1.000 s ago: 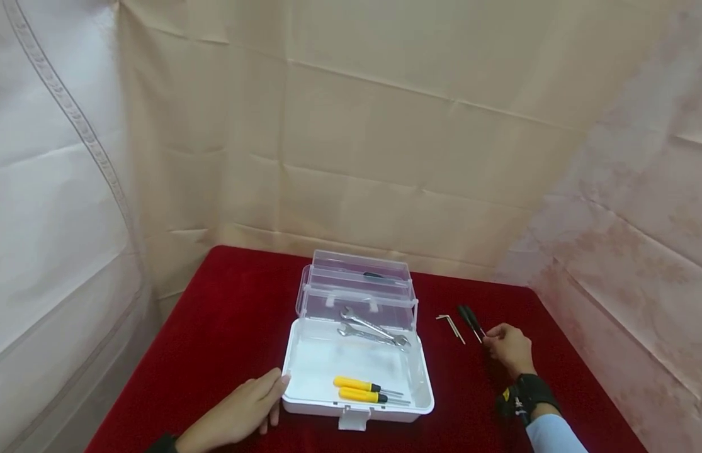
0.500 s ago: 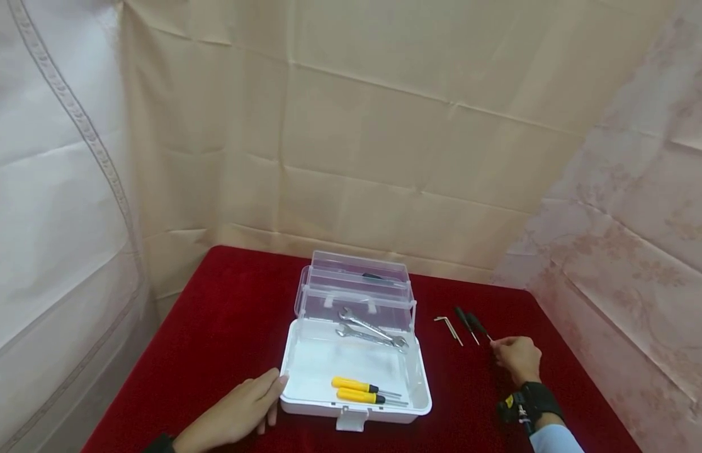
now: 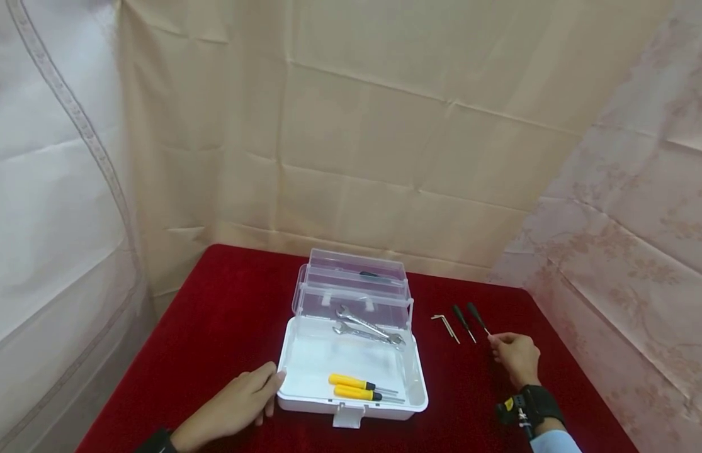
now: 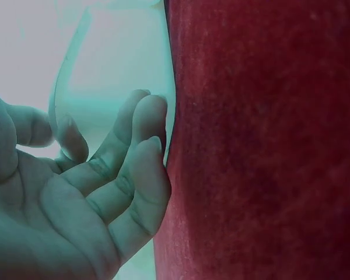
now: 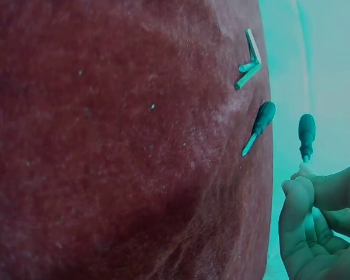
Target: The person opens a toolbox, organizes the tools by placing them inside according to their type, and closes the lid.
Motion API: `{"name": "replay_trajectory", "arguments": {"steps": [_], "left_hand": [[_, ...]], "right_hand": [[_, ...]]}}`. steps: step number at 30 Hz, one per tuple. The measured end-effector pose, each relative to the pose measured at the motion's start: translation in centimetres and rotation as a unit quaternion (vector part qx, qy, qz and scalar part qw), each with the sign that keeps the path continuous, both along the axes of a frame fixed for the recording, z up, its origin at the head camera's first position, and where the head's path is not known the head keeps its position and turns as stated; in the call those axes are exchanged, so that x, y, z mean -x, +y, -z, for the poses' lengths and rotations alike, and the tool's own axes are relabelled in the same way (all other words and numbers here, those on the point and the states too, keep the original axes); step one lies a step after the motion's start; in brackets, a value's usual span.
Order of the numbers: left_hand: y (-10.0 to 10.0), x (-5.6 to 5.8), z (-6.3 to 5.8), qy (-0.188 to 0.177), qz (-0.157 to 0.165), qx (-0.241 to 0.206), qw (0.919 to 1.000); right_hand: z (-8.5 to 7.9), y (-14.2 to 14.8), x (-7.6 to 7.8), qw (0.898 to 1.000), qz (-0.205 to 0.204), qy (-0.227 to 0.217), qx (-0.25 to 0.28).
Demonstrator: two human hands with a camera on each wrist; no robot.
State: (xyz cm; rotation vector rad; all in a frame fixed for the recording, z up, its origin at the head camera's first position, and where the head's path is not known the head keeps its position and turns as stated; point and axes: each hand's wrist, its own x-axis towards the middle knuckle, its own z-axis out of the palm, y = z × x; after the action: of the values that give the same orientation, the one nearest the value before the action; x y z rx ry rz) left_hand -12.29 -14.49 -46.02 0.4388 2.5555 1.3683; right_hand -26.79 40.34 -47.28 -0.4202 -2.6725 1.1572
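Note:
My right hand (image 3: 515,357) pinches the metal tip of a dark-handled screwdriver (image 3: 476,314) between thumb and fingers. Its handle (image 5: 307,131) points away from the hand in the right wrist view. A second dark-handled screwdriver (image 3: 463,321) lies on the red cloth just left of it. Beside that are L-shaped hex keys (image 3: 448,327). My left hand (image 3: 237,399) holds the left wall of an open white toolbox (image 3: 311,406), fingers curled at its edge; the left wrist view shows the fingers (image 4: 149,186) against the wall.
Inside the toolbox, two yellow-handled screwdrivers (image 3: 355,392) lie near the front and two wrenches (image 3: 369,328) near the back. The transparent lid (image 3: 356,270) is tilted back, with a dark item in it. Hanging cloth (image 3: 351,157) surrounds the red-covered table (image 3: 232,302).
The right hand has moved slightly right, drawing the pinched screwdriver away from the other one, so a gap now shows between them. The left hand stays at the toolbox.

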Motion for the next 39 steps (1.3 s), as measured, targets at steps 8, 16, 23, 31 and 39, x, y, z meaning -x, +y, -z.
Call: {"name": "replay_trajectory", "arguments": {"steps": [8,16,23,31,39], "left_hand": [[0.0,0.2,0.1,-0.013,-0.004,-0.009,0.9999],[0.1,0.3,0.0,-0.015,0.009,-0.017,0.9997],[0.0,0.2,-0.2,-0.011,0.019,-0.014,0.9997],[0.2,0.6,-0.5,-0.004,0.018,-0.014,0.9997],[0.0,0.2,0.2,-0.018,0.019,-0.023,0.9994]], "right_hand": [[-0.7,-0.9,-0.2,1.000,-0.010,0.017,-0.010],[-1.1,-1.1,-0.3,1.000,-0.010,0.026,-0.012],[-1.3,-1.6,-0.3,0.999,-0.018,0.028,-0.003],[-2.0,-1.9,0.5,0.998,-0.023,0.057,-0.019],[-1.5,-2.6,0.6,0.998,-0.026,0.058,-0.016]]}}
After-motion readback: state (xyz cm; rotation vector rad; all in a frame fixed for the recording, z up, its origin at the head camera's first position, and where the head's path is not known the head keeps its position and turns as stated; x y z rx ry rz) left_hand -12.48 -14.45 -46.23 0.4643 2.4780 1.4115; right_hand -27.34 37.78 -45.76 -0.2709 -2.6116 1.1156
